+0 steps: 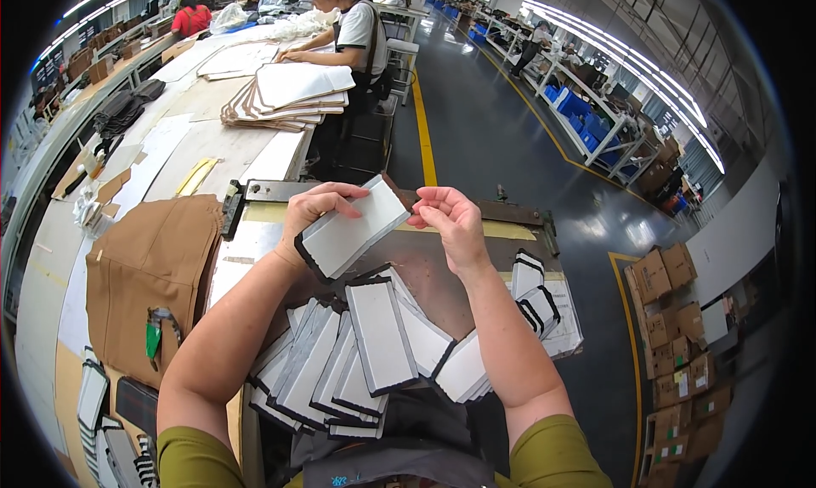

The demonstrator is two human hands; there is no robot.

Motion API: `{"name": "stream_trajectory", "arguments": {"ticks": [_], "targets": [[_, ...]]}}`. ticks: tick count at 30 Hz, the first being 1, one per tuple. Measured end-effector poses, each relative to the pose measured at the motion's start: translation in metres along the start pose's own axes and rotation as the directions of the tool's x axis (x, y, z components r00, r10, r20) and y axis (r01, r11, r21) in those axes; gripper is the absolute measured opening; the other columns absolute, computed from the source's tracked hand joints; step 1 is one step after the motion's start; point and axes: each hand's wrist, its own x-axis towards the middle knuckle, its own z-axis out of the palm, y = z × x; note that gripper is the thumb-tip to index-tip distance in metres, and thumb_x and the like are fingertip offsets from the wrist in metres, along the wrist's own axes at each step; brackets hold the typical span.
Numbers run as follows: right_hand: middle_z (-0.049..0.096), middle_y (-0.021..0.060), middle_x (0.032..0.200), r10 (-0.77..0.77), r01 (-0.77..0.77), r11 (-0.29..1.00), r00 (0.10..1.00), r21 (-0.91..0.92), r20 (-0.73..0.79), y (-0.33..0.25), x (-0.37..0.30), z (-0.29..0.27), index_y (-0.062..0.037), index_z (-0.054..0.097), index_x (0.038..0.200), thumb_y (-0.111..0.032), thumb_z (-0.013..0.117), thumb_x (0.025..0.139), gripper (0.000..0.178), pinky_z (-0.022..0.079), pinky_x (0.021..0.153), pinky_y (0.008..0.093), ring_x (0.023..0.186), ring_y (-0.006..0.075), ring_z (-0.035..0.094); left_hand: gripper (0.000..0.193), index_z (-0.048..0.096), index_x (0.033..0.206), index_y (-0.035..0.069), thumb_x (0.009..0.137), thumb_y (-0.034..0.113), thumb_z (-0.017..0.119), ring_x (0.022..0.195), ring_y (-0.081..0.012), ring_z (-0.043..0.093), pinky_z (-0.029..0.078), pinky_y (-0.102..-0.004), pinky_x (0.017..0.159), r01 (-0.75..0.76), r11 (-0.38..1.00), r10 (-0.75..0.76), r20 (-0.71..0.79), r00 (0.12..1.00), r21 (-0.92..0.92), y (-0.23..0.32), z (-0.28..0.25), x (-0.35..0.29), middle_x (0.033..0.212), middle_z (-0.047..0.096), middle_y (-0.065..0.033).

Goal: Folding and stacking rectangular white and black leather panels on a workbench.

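Note:
A white rectangular panel with dark edging (355, 230) is held up at a slant above the work surface. My left hand (321, 209) grips its upper left side, fingers closed over the edge. My right hand (449, 223) is at the panel's right corner, its thumb and fingertips pinched together; what they hold, if anything, is too small to make out. Below my hands a loose, overlapping pile of similar white panels (381, 335) lies near my body. More dark-edged pieces (529, 275) lie to the right of my right forearm.
A metal bar (289, 190) crosses the far edge of my work surface. Brown fabric pieces (149, 275) lie to the left, with more edged panels (92, 394) below them. Stacked white sheets (297, 87) and a seated co-worker (357, 37) are farther off. Cardboard boxes (671, 352) stand at the right.

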Motion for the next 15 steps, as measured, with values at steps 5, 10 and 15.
{"name": "stream_trajectory", "arguments": {"ticks": [5, 10, 15], "targets": [[0.07, 0.0096, 0.092, -0.006, 0.006, 0.999, 1.0, 0.034, 0.017, 0.0002, -0.0001, 0.0003, 0.0018, 0.063, 0.111, -0.001, 0.064, 0.091, 0.02, 0.056, 0.077, 0.0274, 0.079, 0.0159, 0.07, 0.03, 0.071, 0.08, 0.01, 0.055, 0.003, 0.086, 0.099, -0.02, 0.068, 0.055, -0.03, 0.084, -0.01, 1.0, 0.01, -0.001, 1.0, -0.006, -0.0031, 0.0001, -0.0003, 0.114, 0.071, -0.0112], [0.07, 0.0075, 0.089, -0.012, 0.011, 0.999, 0.999, 0.037, 0.035, -0.0021, -0.0013, 0.0018, 0.0011, 0.064, 0.11, -0.002, 0.066, 0.09, 0.021, 0.055, 0.077, 0.0275, 0.076, 0.0158, 0.069, 0.031, 0.071, 0.08, 0.01, 0.054, 0.004, 0.086, 0.099, -0.0199, 0.068, 0.055, -0.0298, 0.084, -0.001, 1.0, 0.001, 0.004, 1.0, -0.01, -0.0019, 0.0011, 0.0003, 0.114, 0.071, -0.0111], [0.069, 0.0066, 0.088, 0.015, -0.014, 1.0, 0.996, -0.014, 0.087, -0.0042, -0.0017, 0.0018, 0.001, 0.063, 0.112, -0.003, 0.067, 0.09, 0.022, 0.055, 0.076, 0.0267, 0.073, 0.0148, 0.068, 0.03, 0.071, 0.08, 0.01, 0.055, 0.004, 0.086, 0.1, -0.0202, 0.068, 0.055, -0.0301, 0.085, -0.02, 0.999, 0.021, 0.028, 0.999, -0.042, -0.0032, 0.001, 0.0012, 0.114, 0.071, -0.0111]]}}
